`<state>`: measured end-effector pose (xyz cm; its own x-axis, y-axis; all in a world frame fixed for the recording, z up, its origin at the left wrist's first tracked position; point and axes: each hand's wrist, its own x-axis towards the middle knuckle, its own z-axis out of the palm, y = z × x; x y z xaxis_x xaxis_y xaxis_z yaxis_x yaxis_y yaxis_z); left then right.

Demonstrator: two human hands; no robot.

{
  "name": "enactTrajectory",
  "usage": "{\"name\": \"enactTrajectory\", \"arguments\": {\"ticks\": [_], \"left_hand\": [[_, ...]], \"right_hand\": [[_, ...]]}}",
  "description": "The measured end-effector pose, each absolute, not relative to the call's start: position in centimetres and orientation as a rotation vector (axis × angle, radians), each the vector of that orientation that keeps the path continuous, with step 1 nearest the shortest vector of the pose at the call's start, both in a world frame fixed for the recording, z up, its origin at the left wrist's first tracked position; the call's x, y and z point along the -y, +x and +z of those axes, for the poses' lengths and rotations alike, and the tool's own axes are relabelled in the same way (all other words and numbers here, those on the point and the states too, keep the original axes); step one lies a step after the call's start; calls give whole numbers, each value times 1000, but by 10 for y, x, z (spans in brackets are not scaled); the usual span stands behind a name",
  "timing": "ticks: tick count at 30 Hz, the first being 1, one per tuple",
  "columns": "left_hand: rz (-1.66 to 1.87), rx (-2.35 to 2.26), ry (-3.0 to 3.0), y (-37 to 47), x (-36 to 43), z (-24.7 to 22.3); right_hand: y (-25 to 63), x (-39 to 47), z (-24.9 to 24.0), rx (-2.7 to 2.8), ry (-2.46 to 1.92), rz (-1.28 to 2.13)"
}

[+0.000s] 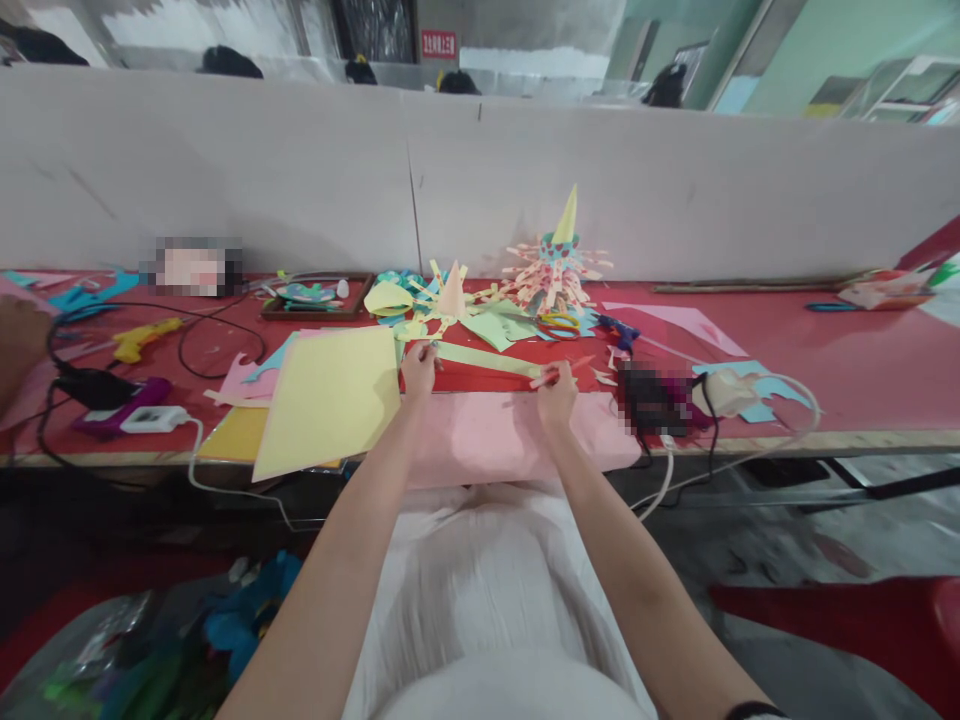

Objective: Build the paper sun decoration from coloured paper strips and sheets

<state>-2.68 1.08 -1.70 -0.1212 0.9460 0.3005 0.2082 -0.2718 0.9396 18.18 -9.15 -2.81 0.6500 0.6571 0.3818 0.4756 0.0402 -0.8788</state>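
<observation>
A pale yellow-green paper strip [487,358] stretches nearly level between my two hands, above the red tabletop. At its left end my left hand [418,370] is closed in a pinch on the paper. My right hand [557,392] is closed around a thin red pen-like stick [583,362], close to the strip's right end; whether it also grips the strip I cannot tell. Below both hands lies a pink paper sheet [487,435] along the table's front edge. A large pale yellow sheet [330,400] lies left of my left hand.
Behind the strip stand a pink paper cone [452,293] and a fringed paper model [559,270] with a yellow cone. Yellow-handled scissors [559,324], a blue glue gun [619,332], a yellow glue gun [146,340] and cables lie around. Another person's hand [19,350] is far left.
</observation>
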Motion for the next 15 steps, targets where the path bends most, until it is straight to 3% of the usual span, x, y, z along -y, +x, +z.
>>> {"name": "enactTrajectory", "arguments": {"ticks": [15], "left_hand": [[1293, -1104, 1673, -29, -13, -20]], "right_hand": [[165, 98, -13, 1396, -1556, 167]]}}
